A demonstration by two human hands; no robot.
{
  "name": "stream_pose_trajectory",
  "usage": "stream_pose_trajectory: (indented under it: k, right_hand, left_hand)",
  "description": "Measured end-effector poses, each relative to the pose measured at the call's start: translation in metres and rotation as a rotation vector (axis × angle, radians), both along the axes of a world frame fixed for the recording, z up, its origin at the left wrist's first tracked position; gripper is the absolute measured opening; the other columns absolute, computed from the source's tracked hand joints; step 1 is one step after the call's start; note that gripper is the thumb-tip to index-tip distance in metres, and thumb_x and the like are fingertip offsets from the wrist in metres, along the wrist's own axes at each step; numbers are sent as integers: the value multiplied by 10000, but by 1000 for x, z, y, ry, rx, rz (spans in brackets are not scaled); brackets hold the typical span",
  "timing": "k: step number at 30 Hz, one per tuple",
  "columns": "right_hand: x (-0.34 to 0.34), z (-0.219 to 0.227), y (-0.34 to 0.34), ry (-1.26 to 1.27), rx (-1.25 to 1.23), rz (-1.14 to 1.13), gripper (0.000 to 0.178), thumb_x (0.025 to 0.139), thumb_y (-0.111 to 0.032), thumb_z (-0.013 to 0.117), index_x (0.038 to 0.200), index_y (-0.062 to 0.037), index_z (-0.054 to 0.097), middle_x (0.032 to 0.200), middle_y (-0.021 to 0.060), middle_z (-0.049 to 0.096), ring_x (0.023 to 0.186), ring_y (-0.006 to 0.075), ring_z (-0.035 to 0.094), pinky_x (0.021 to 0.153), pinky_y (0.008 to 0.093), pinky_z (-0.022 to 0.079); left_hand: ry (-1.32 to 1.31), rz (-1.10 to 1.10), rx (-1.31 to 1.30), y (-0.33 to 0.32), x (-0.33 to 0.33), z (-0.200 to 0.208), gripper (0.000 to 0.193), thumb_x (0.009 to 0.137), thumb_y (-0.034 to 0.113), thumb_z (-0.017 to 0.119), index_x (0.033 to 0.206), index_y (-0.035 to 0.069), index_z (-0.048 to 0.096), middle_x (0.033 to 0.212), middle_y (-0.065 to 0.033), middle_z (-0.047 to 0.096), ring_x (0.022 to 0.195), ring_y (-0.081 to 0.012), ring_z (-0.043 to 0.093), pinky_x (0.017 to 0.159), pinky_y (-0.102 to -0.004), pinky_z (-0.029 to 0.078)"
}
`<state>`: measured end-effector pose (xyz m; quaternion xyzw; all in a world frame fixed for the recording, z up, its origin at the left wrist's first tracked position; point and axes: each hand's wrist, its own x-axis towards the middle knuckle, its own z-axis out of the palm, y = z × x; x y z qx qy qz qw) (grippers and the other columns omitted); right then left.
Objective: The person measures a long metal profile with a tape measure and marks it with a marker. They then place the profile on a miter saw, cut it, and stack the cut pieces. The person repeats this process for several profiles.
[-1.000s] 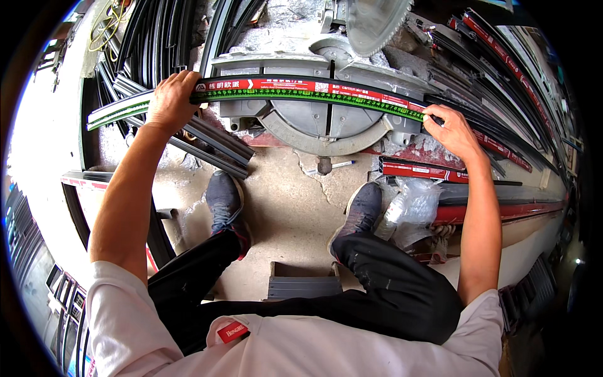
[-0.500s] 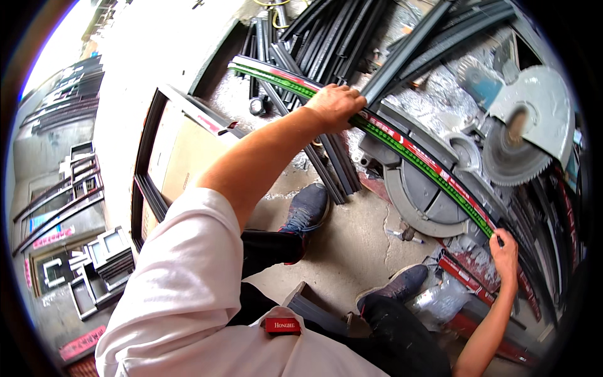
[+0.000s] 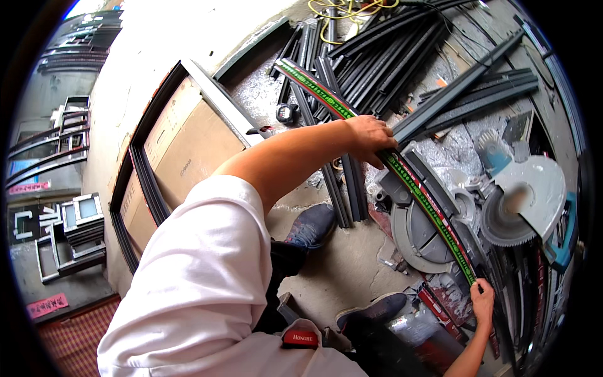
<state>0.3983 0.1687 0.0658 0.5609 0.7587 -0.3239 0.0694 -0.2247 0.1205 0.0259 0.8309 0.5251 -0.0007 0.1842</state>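
A green tape measure blade (image 3: 427,204) stretches along a long dark metal profile with red-and-white film (image 3: 321,92), slanting from upper middle to lower right. My left hand (image 3: 369,137) is closed over the profile and tape near their middle; its fingertips are partly hidden. At the lower right end, my right hand (image 3: 482,301) pinches the tape's end against the profile. Beneath and to the right of the profile stands a miter saw, with its round grey base (image 3: 414,242) and toothed blade (image 3: 507,217). I cannot make out the tape's case.
Loose dark profiles (image 3: 396,69) pile up at the back, near a yellow cable (image 3: 352,9). Cardboard inside a dark frame (image 3: 188,135) leans on my left. More profiles (image 3: 527,283) lie right of the saw. My shoes (image 3: 311,225) are on the concrete floor (image 3: 339,264).
My view has shifted, and the profile appears more steeply slanted. Both hands keep their hold; the left has moved rightward and down in the picture, the right lower and slightly left.
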Motion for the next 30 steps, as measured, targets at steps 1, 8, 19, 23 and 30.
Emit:
stream_pose_trajectory:
  k: [1,8,19,23,30]
  right_hand:
    - [-2,2,0,-8,-10,0,238,959,-154,634,1070,51,681,937,200,703,877,287,668,857,385,512]
    - [-10,9,-6,-42,-15,34,215,967,-150,638,1042,43,694,859,151,696,831,195,633,815,370,516]
    - [2,16,-6,-161,-62,-26,246,994,-192,653,1108,23,685,908,121,673,873,198,603,817,381,503]
    - [2,13,-8,-116,-69,-88,240,1014,-202,643,1103,19,675,882,62,627,834,150,555,754,352,471]
    - [-6,14,-14,-35,-9,-32,209,1020,-169,632,1083,26,673,824,24,607,767,119,540,698,320,451]
  left_hand:
    - [-20,-21,-1,2,-4,-2,626,862,530,783,1311,107,676,1190,-104,695,1217,-314,632,1079,-462,464]
    - [-1,7,-55,2,-7,1,480,852,498,786,1195,166,738,1149,-76,718,1181,-312,654,1008,-475,498]
    - [16,61,-134,5,-6,-4,428,863,473,795,1150,157,769,1117,-89,748,1126,-324,703,966,-460,549]
    - [-6,86,-103,-1,-8,-4,403,861,449,796,1127,147,774,1064,-106,761,1078,-339,719,943,-463,562]
    - [-23,99,-141,-2,-8,1,366,862,405,793,1103,130,772,1005,-121,769,1034,-353,731,923,-470,567]
